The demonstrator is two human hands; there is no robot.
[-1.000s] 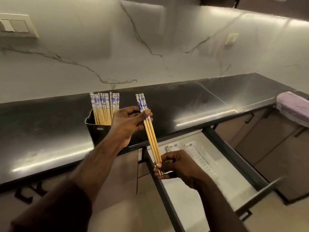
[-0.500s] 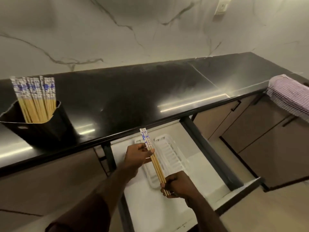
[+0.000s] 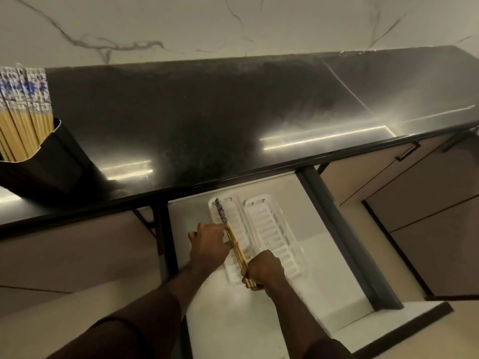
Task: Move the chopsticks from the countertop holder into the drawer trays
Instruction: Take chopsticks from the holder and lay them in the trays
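Note:
A small bundle of wooden chopsticks [image 3: 228, 228] with blue-and-white tops lies lengthwise over the left white slotted tray [image 3: 234, 273] in the open drawer. My left hand [image 3: 208, 246] grips the bundle near its middle. My right hand [image 3: 264, 269] grips its thin lower ends. A second white tray [image 3: 272, 229] sits just to the right, with nothing in it. At the far left of the black countertop stands the black holder [image 3: 54, 161], tilted in view, with several more chopsticks [image 3: 24, 112] standing in it.
The open drawer [image 3: 337, 229] has dark grey side rails and a white floor. The glossy black countertop [image 3: 207, 120] overhangs its back. Closed brown cabinet fronts [image 3: 414, 193] flank it on the right. A marble wall rises behind.
Both hands have carried the bundle from beside the holder down into the drawer, lowering it onto the left tray. My view has tipped downward and shifted right.

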